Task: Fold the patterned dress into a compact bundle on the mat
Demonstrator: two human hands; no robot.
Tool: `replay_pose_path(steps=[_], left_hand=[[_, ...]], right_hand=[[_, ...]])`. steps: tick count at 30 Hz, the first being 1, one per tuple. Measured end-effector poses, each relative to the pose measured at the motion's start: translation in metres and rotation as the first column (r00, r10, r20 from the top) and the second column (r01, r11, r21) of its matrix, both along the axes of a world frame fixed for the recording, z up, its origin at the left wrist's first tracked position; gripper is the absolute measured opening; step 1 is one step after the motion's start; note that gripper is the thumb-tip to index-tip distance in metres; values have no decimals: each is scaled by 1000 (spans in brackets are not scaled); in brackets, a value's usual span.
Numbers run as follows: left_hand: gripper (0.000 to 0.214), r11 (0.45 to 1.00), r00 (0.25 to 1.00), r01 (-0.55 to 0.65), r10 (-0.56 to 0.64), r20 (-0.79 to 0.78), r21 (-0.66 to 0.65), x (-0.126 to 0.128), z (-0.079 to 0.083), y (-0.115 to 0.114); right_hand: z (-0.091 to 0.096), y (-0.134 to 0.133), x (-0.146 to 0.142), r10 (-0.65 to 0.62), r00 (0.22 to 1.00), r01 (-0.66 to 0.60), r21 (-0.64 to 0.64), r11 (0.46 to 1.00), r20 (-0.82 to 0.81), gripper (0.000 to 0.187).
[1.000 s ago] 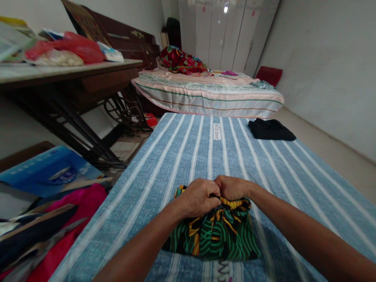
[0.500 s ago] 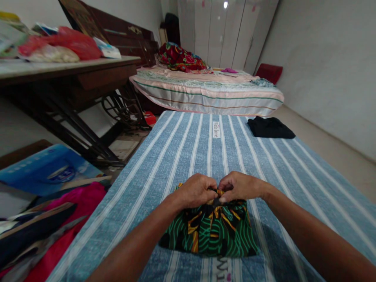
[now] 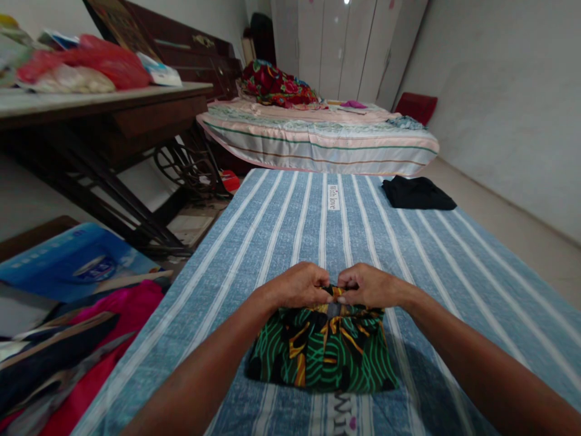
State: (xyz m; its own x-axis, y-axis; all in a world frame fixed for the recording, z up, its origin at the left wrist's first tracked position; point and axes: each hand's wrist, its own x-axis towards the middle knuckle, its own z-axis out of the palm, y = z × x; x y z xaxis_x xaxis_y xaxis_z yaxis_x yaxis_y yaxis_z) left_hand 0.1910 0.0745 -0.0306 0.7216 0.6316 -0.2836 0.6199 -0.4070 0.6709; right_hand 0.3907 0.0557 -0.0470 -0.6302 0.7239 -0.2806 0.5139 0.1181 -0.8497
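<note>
A folded garment point(image 3: 324, 357) in green, black and orange print lies on the blue striped cloth point(image 3: 290, 236) in front of me. Its far edge is gathered into pleats. My left hand point(image 3: 303, 284) pinches that gathered edge left of its middle, fingers closed. Just to the right, my right hand point(image 3: 368, 286) grips the same edge between thumb and curled fingers. A small grey patch shows in the fabric below the gap between my hands. The fingers hide part of the far edge.
A folded black cloth point(image 3: 418, 192) lies at the far right of the striped surface. Beyond stands a bed point(image 3: 327, 142) with a red floral blanket point(image 3: 279, 85). To the left are a sewing-machine table point(image 3: 136, 100), a blue box point(image 3: 86, 260) and piled clothes point(image 3: 104, 351).
My hands have moved slightly apart along the garment's gathered edge, and more of the fabric between them shows. The view has shifted a little.
</note>
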Motion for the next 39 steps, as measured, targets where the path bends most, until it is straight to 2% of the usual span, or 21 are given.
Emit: replay_pose_path(steps=[5,10,15,23,28,33,35,39], left_hand=[[12,1000,999,16,-17,-35,-18,-3,2,3],[11,1000,996,7,-6,-87,3,-2,-1,7],[12,1000,993,21,-20,-115,1,-1,-3,10],[23,992,993,31,-45,-109,-120,-13,-3,19],[18,997,993,11,-20,-115,-80,-14,-10,22],[16,999,984,-35,35,-172,-1,-14,-8,22],[16,999,984,-52,53,-172,6,-15,-7,21],[18,997,985,-81,83,-154,14,-20,-8,20]], right_hand=[[-1,1,5,36,998,-34,-49,998,49,13],[-5,2,4,-15,989,7,59,998,150,5],[-8,2,1,-41,986,21,124,992,159,6],[-12,6,5,-39,992,32,52,998,121,7],[-12,6,5,-52,987,45,53,998,154,6],[-11,6,3,-77,979,59,101,993,191,8],[-9,7,6,-72,983,61,69,996,166,13],[-2,10,21,17,1000,-15,-119,993,19,34]])
